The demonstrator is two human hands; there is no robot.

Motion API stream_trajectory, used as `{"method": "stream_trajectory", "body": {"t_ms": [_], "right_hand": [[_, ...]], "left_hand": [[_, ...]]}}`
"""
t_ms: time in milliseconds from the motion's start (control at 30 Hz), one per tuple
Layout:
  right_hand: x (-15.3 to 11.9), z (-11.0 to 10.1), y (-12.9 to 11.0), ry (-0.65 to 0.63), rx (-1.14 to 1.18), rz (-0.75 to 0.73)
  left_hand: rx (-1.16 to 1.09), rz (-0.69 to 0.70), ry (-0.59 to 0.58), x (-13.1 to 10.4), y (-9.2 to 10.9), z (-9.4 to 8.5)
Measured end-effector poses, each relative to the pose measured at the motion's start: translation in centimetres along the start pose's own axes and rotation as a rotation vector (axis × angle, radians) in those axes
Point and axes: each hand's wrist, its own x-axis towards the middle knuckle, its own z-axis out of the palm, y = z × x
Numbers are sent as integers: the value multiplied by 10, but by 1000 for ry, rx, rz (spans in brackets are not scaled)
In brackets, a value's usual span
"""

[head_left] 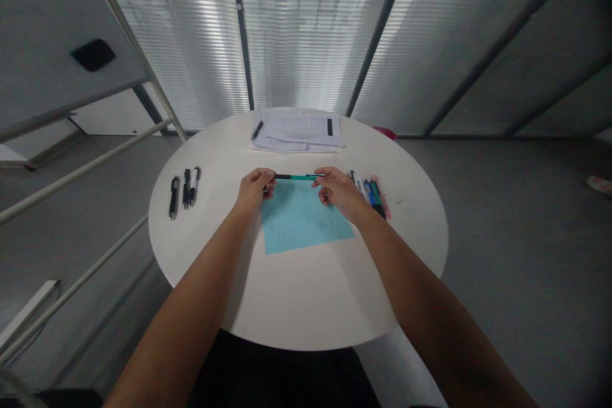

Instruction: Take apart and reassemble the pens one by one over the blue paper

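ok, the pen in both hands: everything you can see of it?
The pen is slim, with a teal middle, a dark section toward the left hand and a pale tip at the right hand. It looks plastic. It lies level, lifted above the far edge of the blue sheet, pinched at each end by fingertips. Whether it is capped cannot be told.

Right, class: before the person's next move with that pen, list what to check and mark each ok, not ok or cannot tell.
1. Both hands on the green pen: left hand at one end, right hand at the other. Ok.
2. Pen held level above the blue paper. Ok.
3. Paper flat on the round table. Ok.
4. Three black pens lying apart at left. Ok.
5. Coloured pens beside right hand, clear of it: cannot tell.
6. Pen tip out or in: cannot tell.
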Motion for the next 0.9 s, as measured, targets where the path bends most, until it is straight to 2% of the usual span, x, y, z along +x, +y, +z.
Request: {"method": "stream_trajectory", "body": {"t_ms": [167,267,900], "right_hand": [[-2,1,-1,-10,11,45],[-3,1,-2,1,-16,22],[1,-5,3,-12,37,-26]], "left_hand": [[4,-8,-35,-1,2,1],[4,-21,-40,-2,3,1],[-27,-23,26,-1,5,4]]}}
